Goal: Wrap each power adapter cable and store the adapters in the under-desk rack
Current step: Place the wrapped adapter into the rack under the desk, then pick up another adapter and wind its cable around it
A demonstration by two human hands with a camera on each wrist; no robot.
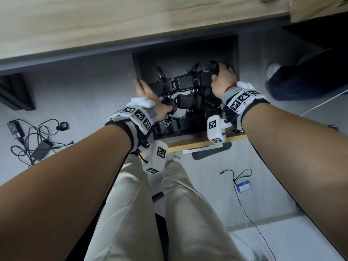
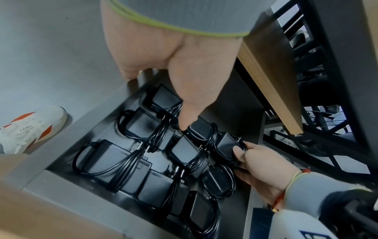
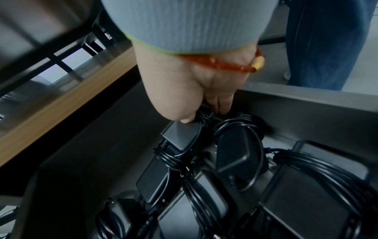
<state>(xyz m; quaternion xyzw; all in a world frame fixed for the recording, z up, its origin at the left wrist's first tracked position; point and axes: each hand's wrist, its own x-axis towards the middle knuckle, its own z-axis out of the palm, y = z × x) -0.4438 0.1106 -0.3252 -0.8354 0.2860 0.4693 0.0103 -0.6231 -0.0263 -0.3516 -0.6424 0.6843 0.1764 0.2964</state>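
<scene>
The dark under-desk rack (image 1: 143, 63) holds several black power adapters with their cables wrapped round them. My right hand (image 1: 220, 72) reaches into the far right corner and grips one wrapped adapter (image 1: 206, 78). In the right wrist view the thumb presses on that adapter (image 3: 182, 137) and the fingers curl round its cable bundle. My left hand (image 1: 150, 95) lies at the rack's left wall (image 2: 81, 129) with fingers stretched out. Its thumb points down and touches another wrapped adapter (image 2: 201, 129) in the middle row.
Two unwrapped adapters (image 1: 41, 147) with tangled cables lie on the grey floor at the left. A blue-and-white device (image 1: 244, 186) with a thin cable lies on the floor at the right. The wooden desk top (image 1: 113, 25) overhangs the rack. A white shoe (image 2: 30, 129) stands beside the rack.
</scene>
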